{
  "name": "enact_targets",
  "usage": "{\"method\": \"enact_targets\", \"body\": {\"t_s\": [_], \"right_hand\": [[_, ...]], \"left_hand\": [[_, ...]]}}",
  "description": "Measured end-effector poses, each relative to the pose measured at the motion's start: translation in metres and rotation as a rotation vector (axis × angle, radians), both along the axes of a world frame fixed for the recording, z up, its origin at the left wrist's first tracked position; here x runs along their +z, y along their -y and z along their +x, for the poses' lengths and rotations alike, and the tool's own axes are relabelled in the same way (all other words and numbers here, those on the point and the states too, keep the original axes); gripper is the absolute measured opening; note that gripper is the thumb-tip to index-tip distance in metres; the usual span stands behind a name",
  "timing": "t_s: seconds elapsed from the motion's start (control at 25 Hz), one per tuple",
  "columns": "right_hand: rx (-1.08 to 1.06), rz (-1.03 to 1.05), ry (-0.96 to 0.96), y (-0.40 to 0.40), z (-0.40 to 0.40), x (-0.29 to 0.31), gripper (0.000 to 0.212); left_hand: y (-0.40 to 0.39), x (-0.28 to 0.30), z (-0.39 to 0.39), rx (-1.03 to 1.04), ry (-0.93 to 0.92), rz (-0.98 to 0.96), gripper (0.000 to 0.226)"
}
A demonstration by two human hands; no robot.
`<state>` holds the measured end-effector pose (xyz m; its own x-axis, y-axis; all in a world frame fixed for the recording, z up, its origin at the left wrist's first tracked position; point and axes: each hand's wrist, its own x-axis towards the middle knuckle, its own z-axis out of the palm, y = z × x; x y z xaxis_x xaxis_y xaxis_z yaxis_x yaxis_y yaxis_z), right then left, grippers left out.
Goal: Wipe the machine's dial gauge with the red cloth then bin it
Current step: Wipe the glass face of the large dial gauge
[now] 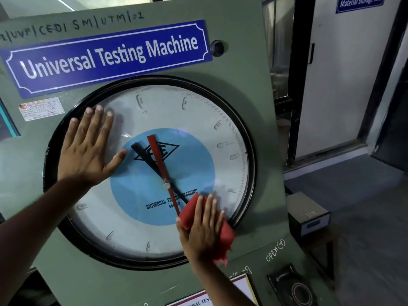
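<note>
The dial gauge (176, 120) is a large round face with a black rim, a blue centre and red and black pointers, set in the green machine panel (240, 62). My left hand (88, 146) lies flat on the upper left of the glass with fingers spread and holds nothing. My right hand (203, 228) presses the red cloth (225, 237) flat against the lower right of the glass, near the rim. The hand covers much of the cloth. No bin is in view.
A blue "Universal Testing Machine" sign (106, 56) sits above the dial. A black control knob (298, 290) marked "OPEN" is at the lower right of the panel. A small grey box (309, 215) stands to the right, before a doorway (344, 85).
</note>
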<state>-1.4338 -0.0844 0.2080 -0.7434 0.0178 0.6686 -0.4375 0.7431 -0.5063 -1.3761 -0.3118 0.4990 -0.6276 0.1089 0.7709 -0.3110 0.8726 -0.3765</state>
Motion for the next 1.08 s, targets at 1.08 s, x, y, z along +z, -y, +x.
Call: {"method": "enact_targets", "body": {"t_s": [1.08], "right_hand": [[0.171, 0.185, -0.489, 0.044, -0.087, 0.264, 0.091]], "left_hand": [[0.012, -0.015, 0.031, 0.060, -0.162, 0.046, 0.067]]}}
